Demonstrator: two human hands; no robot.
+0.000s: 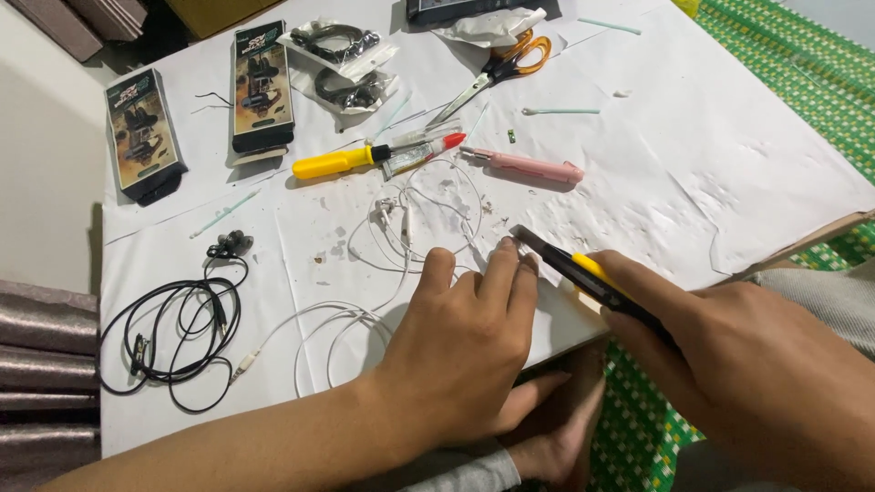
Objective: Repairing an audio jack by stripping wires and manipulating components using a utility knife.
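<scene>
My left hand (469,342) lies flat on the white paper sheet (693,155), fingertips pinning a thin white earphone cable (401,232) beside the blade tip. My right hand (756,364) grips a black and yellow utility knife (583,273), whose blade points up-left and touches the paper by my left fingertips. The white cable loops away to the left across the sheet, ending in a small jack plug (244,364).
A black earphone set (178,328) coils at the left. Two dark product boxes (146,132) stand at the far left. A yellow-handled screwdriver (342,161), a pink knife (529,165), orange scissors (501,64), bagged cables (342,41) and cotton swabs (561,111) lie farther back.
</scene>
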